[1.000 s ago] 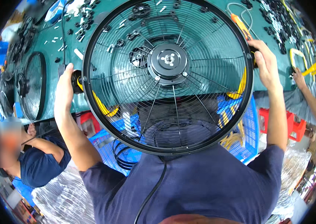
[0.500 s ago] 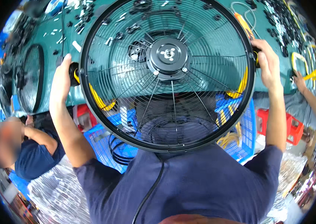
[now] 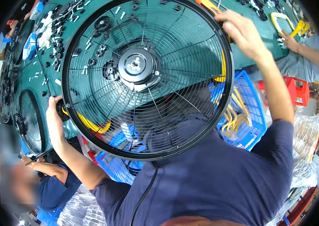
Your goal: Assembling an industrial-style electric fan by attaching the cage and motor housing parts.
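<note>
Fan grille (image 3: 148,75) top cut off by frame edge. Left hand (image 3: 54,118) fingers hidden behind grille rim. Small parts on bench (image 3: 35,75) left of grille too small to identify.

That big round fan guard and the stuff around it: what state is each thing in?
Black wire fan guard: lifted off the bench, tilted, held at both sides.
Left hand: shut on the guard's rim knob.
Right hand: gripping the upper rim.
Blue crate: holding yellow parts.
Second fan guard: lying on the green bench.
</note>
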`<state>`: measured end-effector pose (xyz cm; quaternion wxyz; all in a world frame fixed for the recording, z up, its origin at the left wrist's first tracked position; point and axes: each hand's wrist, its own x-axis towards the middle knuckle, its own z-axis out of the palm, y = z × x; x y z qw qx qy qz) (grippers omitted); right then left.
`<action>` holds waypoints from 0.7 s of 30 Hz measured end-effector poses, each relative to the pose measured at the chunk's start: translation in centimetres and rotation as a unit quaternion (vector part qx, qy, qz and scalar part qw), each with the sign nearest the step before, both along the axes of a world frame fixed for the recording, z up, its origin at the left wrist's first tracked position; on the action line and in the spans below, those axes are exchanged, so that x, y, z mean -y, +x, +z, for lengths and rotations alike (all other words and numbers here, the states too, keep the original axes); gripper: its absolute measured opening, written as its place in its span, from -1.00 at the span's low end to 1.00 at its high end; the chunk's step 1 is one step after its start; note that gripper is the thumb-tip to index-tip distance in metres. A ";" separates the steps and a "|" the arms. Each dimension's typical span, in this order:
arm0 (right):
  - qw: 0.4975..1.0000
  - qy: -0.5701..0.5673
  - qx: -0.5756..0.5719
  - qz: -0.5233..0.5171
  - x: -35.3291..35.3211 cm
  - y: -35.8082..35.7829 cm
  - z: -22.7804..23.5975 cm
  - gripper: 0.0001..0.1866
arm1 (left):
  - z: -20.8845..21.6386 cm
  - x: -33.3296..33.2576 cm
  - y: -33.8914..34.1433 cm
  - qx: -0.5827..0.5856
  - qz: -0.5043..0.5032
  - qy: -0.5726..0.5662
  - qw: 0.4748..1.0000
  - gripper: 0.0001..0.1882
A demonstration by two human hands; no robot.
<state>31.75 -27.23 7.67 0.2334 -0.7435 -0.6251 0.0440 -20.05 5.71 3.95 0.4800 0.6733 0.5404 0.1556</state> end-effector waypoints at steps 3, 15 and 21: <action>0.982 0.176 -0.002 0.071 -0.1 -0.5 -1.5 -0.75 | -1.7 -0.1 0.3 0.046 0.042 0.061 0.996 -0.52; 0.997 0.007 -0.082 -0.009 0.5 0.4 0.0 -0.61 | -1.4 -0.1 0.4 0.116 0.008 0.128 0.985 -0.54; 0.991 0.100 -0.085 -0.021 -0.4 0.0 -1.5 -0.69 | -4.4 1.2 1.6 0.145 -0.031 0.284 0.947 -0.48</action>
